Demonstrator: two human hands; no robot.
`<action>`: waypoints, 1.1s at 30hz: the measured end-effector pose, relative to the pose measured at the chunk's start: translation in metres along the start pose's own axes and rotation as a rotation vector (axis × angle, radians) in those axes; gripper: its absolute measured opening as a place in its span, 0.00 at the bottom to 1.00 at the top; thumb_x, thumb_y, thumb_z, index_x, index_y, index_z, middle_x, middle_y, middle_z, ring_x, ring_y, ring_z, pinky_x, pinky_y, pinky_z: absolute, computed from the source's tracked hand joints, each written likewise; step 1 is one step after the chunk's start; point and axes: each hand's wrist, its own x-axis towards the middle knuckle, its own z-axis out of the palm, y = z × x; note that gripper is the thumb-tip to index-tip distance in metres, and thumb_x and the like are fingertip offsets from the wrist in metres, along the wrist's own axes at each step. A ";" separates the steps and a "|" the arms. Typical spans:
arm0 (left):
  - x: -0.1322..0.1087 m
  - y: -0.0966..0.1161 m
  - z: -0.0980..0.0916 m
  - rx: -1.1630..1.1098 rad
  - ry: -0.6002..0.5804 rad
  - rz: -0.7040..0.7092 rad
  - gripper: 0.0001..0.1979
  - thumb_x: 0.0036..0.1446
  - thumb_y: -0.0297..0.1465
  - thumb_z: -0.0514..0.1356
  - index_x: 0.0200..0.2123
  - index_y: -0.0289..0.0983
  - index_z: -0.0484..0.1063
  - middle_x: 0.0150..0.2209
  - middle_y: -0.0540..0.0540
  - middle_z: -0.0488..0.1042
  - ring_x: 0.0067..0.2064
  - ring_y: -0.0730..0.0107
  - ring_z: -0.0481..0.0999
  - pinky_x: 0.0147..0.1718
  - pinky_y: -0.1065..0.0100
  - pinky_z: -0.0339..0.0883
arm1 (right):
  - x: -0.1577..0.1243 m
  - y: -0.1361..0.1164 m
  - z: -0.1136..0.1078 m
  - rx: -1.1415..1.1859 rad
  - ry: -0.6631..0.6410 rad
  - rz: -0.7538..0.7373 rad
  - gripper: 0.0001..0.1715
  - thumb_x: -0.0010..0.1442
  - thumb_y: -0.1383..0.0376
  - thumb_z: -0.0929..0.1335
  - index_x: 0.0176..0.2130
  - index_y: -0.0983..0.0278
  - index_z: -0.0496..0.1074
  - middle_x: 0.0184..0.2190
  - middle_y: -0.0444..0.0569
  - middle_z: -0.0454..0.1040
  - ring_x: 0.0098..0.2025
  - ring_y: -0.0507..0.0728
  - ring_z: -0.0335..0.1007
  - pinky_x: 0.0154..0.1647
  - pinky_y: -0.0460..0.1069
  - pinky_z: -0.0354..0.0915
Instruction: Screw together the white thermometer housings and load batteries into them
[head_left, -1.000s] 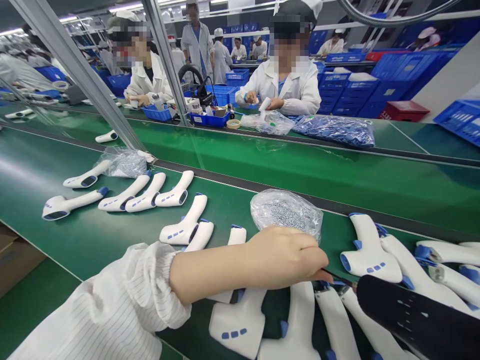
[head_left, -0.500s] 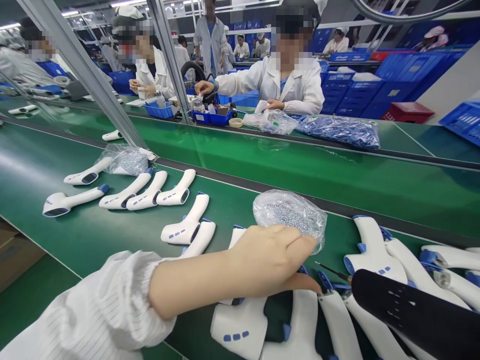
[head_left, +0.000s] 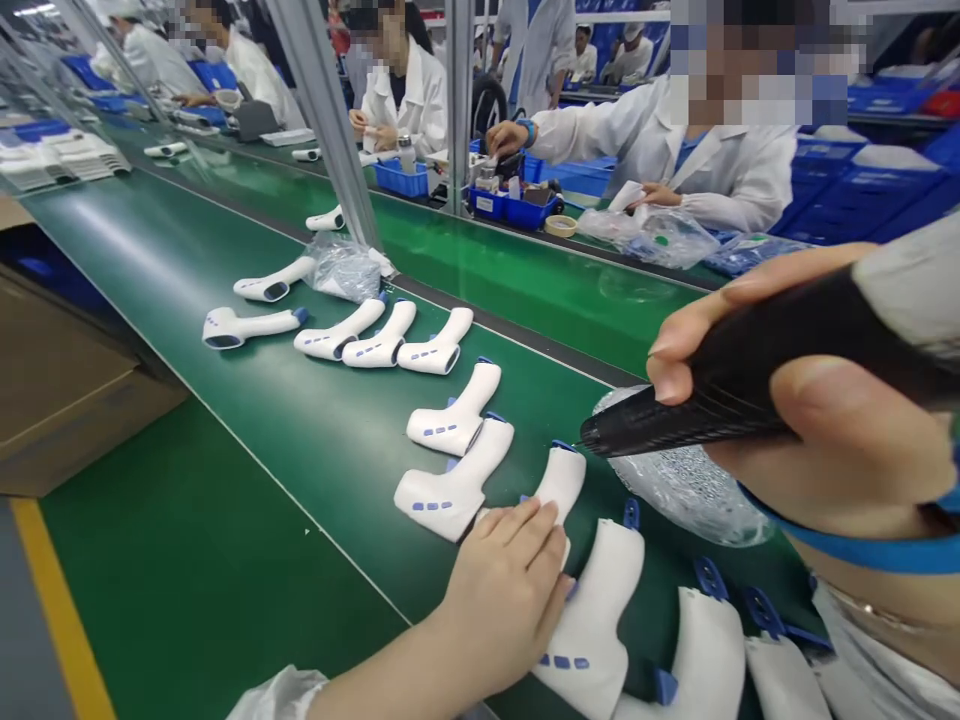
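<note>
My left hand (head_left: 506, 590) lies over a white handheld thermometer gun (head_left: 562, 480), fingers pressed together on its body and holding it against the bench. A blue cap (head_left: 566, 446) sits at the handle's end. My right hand (head_left: 847, 430) is closed around a black electric screwdriver (head_left: 697, 400), held nearly level. Its thin bit points left and reaches the blue cap; whether it touches a screw is too small to tell. Behind the screwdriver, partly covered, lies a clear plastic bag (head_left: 690, 490) of small metal screws.
Several similar white thermometer guns (head_left: 442, 490) lie along the green bench (head_left: 330, 430) on both sides of my left hand. Another clear bag (head_left: 345, 268) rests by a metal post (head_left: 330, 130). Across the bench, a co-worker (head_left: 675, 140) handles parts near blue bins (head_left: 517, 205).
My left hand has moved from near the screw bag onto a thermometer gun. The screwdriver has come up and left to that gun's cap, and my right hand is now visible. The view has turned left.
</note>
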 end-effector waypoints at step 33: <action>-0.002 -0.006 0.005 -0.099 0.108 -0.029 0.16 0.59 0.34 0.51 0.45 0.32 0.69 0.52 0.45 0.70 0.53 0.64 0.67 0.48 0.63 0.63 | 0.015 0.023 0.031 -0.011 -0.096 0.262 0.27 0.54 0.46 0.74 0.36 0.62 0.62 0.30 0.50 0.65 0.24 0.57 0.61 0.23 0.54 0.63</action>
